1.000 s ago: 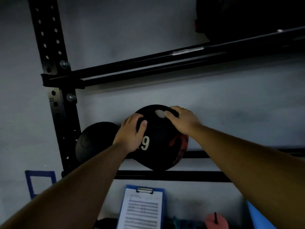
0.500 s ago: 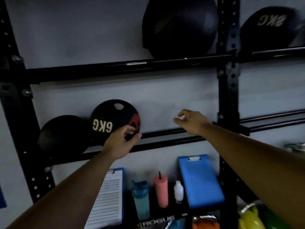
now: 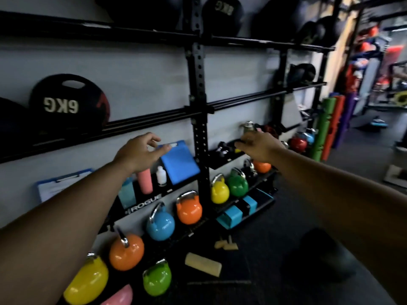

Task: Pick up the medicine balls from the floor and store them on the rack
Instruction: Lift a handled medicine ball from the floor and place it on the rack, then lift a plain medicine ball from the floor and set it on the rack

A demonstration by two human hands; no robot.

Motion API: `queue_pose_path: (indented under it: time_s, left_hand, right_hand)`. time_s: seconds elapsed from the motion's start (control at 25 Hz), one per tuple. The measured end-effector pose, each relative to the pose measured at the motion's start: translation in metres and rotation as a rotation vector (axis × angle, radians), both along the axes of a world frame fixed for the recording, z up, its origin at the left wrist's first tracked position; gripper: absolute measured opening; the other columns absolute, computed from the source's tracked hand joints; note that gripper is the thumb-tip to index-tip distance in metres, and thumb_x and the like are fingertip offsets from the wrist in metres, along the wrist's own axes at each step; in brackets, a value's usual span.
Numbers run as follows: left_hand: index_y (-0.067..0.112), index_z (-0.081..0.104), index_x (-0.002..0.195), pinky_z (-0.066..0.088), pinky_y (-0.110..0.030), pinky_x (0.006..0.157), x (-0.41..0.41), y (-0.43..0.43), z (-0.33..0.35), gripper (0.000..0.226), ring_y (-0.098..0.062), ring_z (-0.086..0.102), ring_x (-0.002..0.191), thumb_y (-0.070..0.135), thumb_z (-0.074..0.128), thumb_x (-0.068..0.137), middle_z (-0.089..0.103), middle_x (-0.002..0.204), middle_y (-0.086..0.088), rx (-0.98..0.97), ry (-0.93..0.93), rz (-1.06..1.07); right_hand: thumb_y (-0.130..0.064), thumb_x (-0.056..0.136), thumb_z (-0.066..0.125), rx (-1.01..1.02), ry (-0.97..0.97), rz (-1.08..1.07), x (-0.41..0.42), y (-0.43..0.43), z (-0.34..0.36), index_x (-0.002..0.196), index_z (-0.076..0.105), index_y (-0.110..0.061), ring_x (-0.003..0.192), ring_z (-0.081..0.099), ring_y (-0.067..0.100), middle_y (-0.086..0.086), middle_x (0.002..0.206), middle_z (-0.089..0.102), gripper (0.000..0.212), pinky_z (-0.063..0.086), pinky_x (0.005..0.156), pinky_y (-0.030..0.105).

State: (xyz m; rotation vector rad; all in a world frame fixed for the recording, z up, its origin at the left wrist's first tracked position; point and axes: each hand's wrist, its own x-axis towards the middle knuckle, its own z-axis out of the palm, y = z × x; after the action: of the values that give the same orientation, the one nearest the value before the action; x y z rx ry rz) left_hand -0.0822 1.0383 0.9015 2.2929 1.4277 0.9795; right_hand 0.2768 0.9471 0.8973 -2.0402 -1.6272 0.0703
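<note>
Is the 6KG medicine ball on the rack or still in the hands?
On the rack. The 6KG medicine ball rests on the rails; left hand and right hand are open, empty.

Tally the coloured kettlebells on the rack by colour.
Orange kettlebells: 3
Yellow kettlebells: 2
Green kettlebells: 2
Blue kettlebells: 2
Red kettlebells: 1
Total: 10. The pink shape at the bottom edge is cut off and not counted.
</note>
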Motion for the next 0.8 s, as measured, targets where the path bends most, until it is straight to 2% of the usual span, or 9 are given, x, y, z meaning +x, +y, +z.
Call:
queue_pose_path:
  time_s: [0.2, 0.28, 0.44, 0.56, 0.68, 0.8]
  left_hand:
    - [0.033, 0.07, 0.103, 0.053, -0.038, 0.093, 0.078, -0.061, 0.0, 0.071, -0.021, 0.07, 0.102, 0.088, 0.056, 0.061, 0.072, 0.101, 0.01, -0.017, 0.011, -0.149]
    - [0.034, 0.068, 0.102, 0.047, -0.033, 0.085, 0.109, -0.092, -0.008, 0.07, -0.018, 0.067, 0.099, 0.089, 0.054, 0.061, 0.071, 0.1, 0.011, -0.029, 0.012, -0.198]
    - [0.035, 0.067, 0.104, 0.043, -0.027, 0.078, 0.175, -0.157, -0.037, 0.069, -0.015, 0.066, 0.095, 0.088, 0.056, 0.062, 0.069, 0.095, 0.015, -0.098, 0.013, -0.279]
    - [0.027, 0.07, 0.112, 0.049, -0.031, 0.084, 0.238, -0.218, -0.082, 0.067, -0.022, 0.07, 0.101, 0.078, 0.063, 0.069, 0.071, 0.099, 0.009, -0.162, 0.046, -0.342]
    - [0.027, 0.069, 0.113, 0.054, -0.037, 0.096, 0.298, -0.28, -0.13, 0.074, -0.023, 0.07, 0.105, 0.082, 0.061, 0.064, 0.072, 0.107, 0.003, -0.238, 0.073, -0.391]
    - [0.025, 0.069, 0.116, 0.048, -0.029, 0.081, 0.346, -0.335, -0.172, 0.082, -0.018, 0.067, 0.096, 0.085, 0.057, 0.061, 0.069, 0.1, 0.007, -0.29, 0.092, -0.404]
  right_hand:
    - [-0.069, 0.089, 0.057, -0.006, -0.011, -0.174, 0.068, -0.12, -0.003, 0.115, 0.07, -0.033, 0.113, 0.066, 0.032, 0.009, 0.121, 0.072, 0.047, 0.053, 0.091, 0.037]
    - [-0.071, 0.089, 0.054, -0.021, -0.005, -0.202, 0.093, -0.159, -0.009, 0.109, 0.07, -0.028, 0.108, 0.068, 0.032, 0.01, 0.117, 0.072, 0.05, 0.055, 0.091, 0.038]
    - [-0.069, 0.088, 0.057, -0.029, 0.048, -0.266, 0.137, -0.24, -0.038, 0.115, 0.073, -0.031, 0.11, 0.068, 0.032, 0.008, 0.119, 0.072, 0.05, 0.054, 0.092, 0.037]
    - [-0.066, 0.087, 0.063, -0.071, 0.131, -0.339, 0.179, -0.312, -0.084, 0.113, 0.072, -0.033, 0.11, 0.068, 0.029, 0.006, 0.114, 0.072, 0.043, 0.05, 0.086, 0.032]
    - [-0.066, 0.086, 0.063, -0.15, 0.156, -0.356, 0.221, -0.376, -0.134, 0.112, 0.073, -0.031, 0.109, 0.067, 0.031, 0.008, 0.118, 0.072, 0.044, 0.048, 0.081, 0.033]
    - [-0.07, 0.085, 0.056, -0.223, 0.173, -0.348, 0.258, -0.436, -0.175, 0.115, 0.07, -0.034, 0.104, 0.064, 0.03, 0.005, 0.116, 0.069, 0.048, 0.048, 0.081, 0.036]
